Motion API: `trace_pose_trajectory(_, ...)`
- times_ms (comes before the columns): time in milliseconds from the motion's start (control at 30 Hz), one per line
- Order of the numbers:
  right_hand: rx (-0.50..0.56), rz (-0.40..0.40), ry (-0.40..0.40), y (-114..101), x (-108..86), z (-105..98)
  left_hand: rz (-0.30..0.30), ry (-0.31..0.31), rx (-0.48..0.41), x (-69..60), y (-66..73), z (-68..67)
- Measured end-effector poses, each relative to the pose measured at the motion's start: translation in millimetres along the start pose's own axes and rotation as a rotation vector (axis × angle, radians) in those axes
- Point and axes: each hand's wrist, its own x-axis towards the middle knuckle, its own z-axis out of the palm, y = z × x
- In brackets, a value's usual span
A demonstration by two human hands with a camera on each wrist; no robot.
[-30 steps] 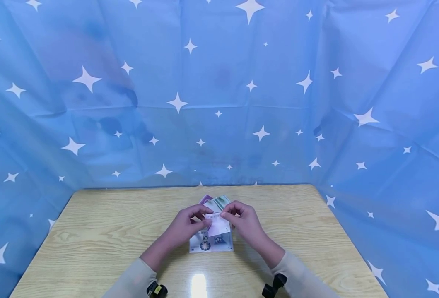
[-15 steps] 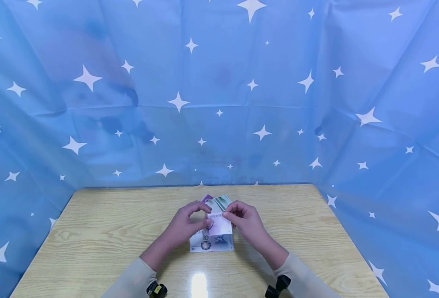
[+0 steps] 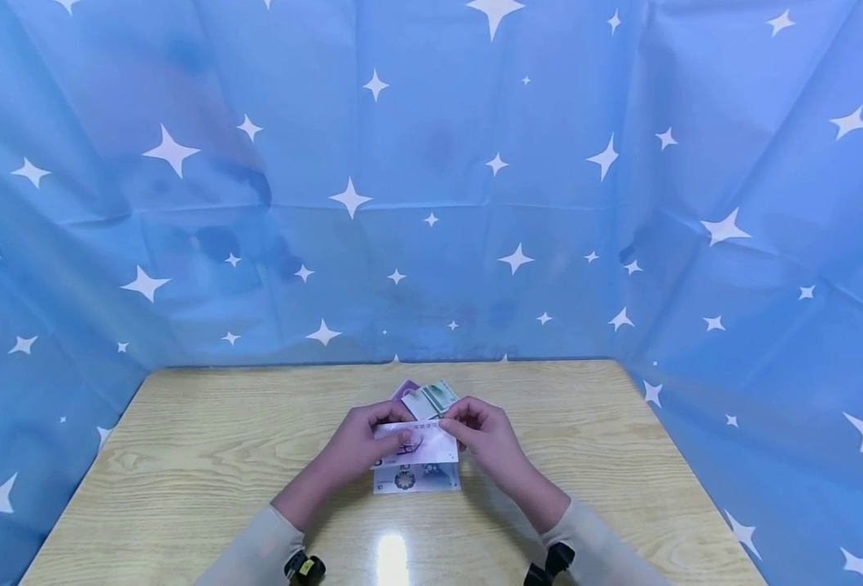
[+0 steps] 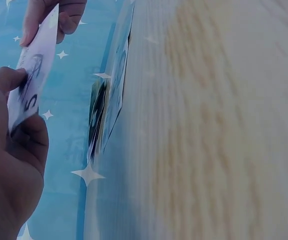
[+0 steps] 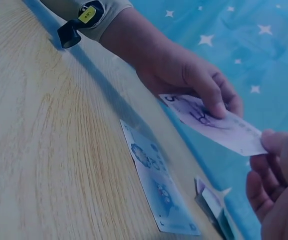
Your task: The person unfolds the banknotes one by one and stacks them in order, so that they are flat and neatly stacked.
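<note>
A pale purple banknote (image 3: 435, 446) marked 5 is stretched flat between my two hands, above the table. My left hand (image 3: 358, 446) pinches its left part, thumb on the near face, as the left wrist view shows the thumb (image 4: 11, 79) pressing beside the printing. At the opposite end, my right hand (image 3: 486, 433) pinches the corner between thumb and fingers. Below lies a blue-grey banknote (image 5: 156, 185) marked 10, flat on the wood and partly covered by the held note in the head view. Just behind are a green banknote (image 3: 440, 396) and a purple banknote (image 3: 405, 389), overlapping.
The wooden table (image 3: 219, 456) reaches back to a blue star-patterned cloth (image 3: 431, 163) hanging behind and along the sides. A dark wrist camera (image 3: 304, 567) is on the left sleeve, another camera (image 3: 549, 561) on the right. Light glares near the table's front.
The held purple note has gone from a folded half-width piece to its full width, its left part now spread out under the left thumb. Both hands have stayed nearly in place.
</note>
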Motion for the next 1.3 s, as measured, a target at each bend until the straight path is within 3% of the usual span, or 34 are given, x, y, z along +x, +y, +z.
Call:
trace_pose_trajectory(400, -0.014, 0.014, 0.040, 3.2, -2.0, -3.7, 0.014, -0.048, 0.004, -7.8, 2.7, -11.9)
trace_pose_trajectory(800, -0.015, 0.029, 0.056, 7.7, -6.4, -9.1, -0.022, -0.049, 0.004, -11.9, 0.8, -16.8)
trace_pose_trajectory(1000, -0.054, 0.032, 0.025, 11.2, -6.8, -10.0, -0.025, -0.037, 0.014, -12.5, -0.5, -17.1)
trace_pose_trajectory(1300, -0.192, -0.040, -0.066, 15.4, -5.8, -14.5, -0.069, -0.004, 0.040, -17.8, -1.1, -17.2)
